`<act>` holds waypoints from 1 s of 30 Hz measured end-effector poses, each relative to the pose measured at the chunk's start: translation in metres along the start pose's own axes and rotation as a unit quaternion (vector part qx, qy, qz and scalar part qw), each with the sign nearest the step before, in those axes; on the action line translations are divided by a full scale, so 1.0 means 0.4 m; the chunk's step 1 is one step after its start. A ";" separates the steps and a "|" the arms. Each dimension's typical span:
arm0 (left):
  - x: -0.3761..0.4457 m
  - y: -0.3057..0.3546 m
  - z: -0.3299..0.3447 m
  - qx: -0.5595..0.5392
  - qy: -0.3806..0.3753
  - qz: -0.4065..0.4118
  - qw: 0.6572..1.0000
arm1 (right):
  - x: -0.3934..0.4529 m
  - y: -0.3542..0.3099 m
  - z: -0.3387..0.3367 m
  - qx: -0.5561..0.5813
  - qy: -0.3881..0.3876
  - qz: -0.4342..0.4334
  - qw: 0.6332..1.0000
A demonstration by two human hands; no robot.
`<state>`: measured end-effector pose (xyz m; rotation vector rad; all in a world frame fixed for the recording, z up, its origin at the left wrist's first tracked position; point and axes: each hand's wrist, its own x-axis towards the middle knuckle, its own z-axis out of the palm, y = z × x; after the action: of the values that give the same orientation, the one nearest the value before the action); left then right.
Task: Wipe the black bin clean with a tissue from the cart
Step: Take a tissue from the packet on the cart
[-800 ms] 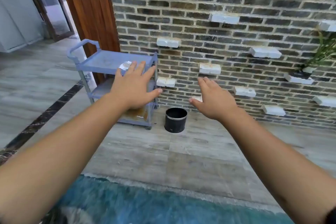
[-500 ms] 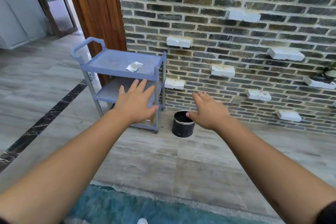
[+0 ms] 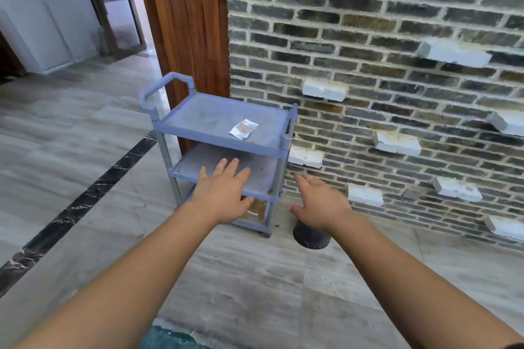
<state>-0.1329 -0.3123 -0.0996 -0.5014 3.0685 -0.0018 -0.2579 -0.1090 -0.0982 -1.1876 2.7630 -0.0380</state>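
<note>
A blue three-shelf cart (image 3: 181, 127) stands on the floor against a brick wall. On its top shelf, towards the right, lies a small white tissue packet (image 3: 243, 128). A round black bin (image 3: 311, 237) sits on the floor just right of the cart, its top hidden behind my right hand. My left hand (image 3: 224, 195) is stretched out in front of the cart's middle shelf, fingers apart and empty. My right hand (image 3: 321, 202) reaches out above the bin, also open and empty.
The brick wall (image 3: 397, 93) with jutting white bricks runs behind the cart and bin. A wooden pillar (image 3: 184, 22) stands behind the cart. A teal rug edge (image 3: 170, 338) lies near my feet. Grey floor with a dark marble strip (image 3: 79, 207) spreads left.
The view has moved closer to the cart and tilted down. Both hands sit lower against the scene, the left uncovering the packet, the right now covering the bin's top.
</note>
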 end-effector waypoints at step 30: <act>1.066 -0.329 0.201 -0.072 -0.092 -0.031 0.993 | 1.210 0.126 0.171 0.080 -0.070 -0.042 0.993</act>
<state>-0.4925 -0.5726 -0.1926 -0.5681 2.8837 0.2508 -0.6145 -0.4226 -0.2245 -1.2141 2.5356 -0.1732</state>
